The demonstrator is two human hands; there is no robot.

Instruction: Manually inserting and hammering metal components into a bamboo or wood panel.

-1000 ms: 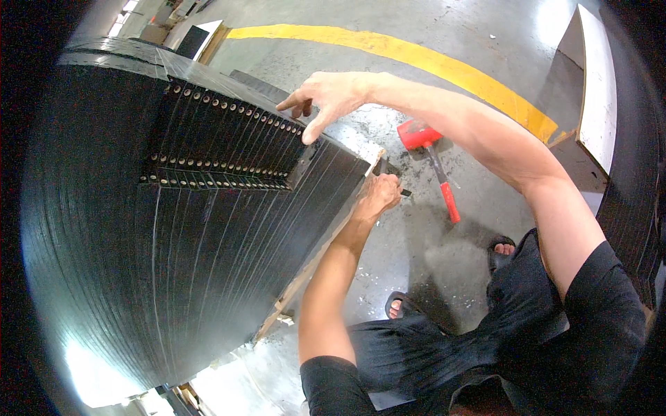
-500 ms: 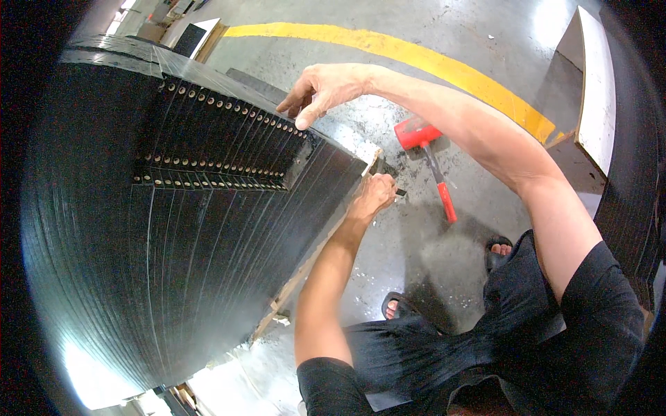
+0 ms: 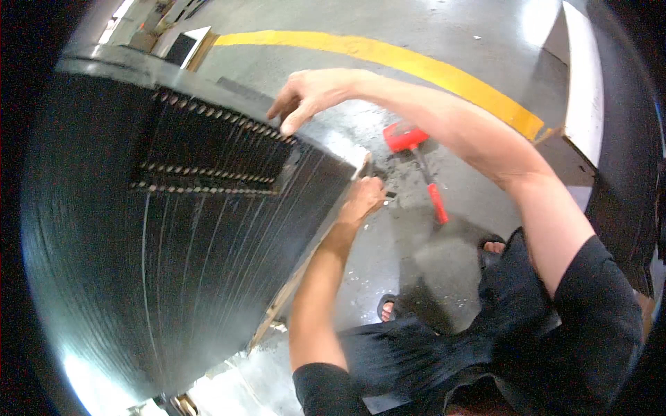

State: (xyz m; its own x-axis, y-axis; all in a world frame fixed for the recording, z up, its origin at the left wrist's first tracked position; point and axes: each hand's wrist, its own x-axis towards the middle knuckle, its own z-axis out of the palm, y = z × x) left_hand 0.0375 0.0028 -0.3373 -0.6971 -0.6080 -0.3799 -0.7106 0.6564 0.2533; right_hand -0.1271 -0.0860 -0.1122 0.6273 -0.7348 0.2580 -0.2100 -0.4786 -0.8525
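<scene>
A large stack of black panels (image 3: 229, 270) fills the left side, with rows of pale round holes (image 3: 215, 175) in a recessed part. At the stack's near right corner, my left hand (image 3: 366, 197) is closed, and a short dark end of something sticks out past its fingers. The rest of that thing is hidden. My right hand (image 3: 303, 102) reaches across to the stack's far upper edge, thumb and curled fingers apart, with nothing visible between them. Whether its fingertips touch the edge I cannot tell.
A red mallet (image 3: 404, 136) with a red-gripped handle lies on the grey floor (image 3: 416, 256), right of my left hand. A wooden strip (image 3: 274, 315) runs along the stack's lower edge. Farther off are a yellow floor line (image 3: 388, 59) and a white panel (image 3: 584, 83). My sandalled feet stand below.
The view has shifted slightly, so everything sits a little farther left and is blurrier. Both hands keep nearly the same places against the stack.
</scene>
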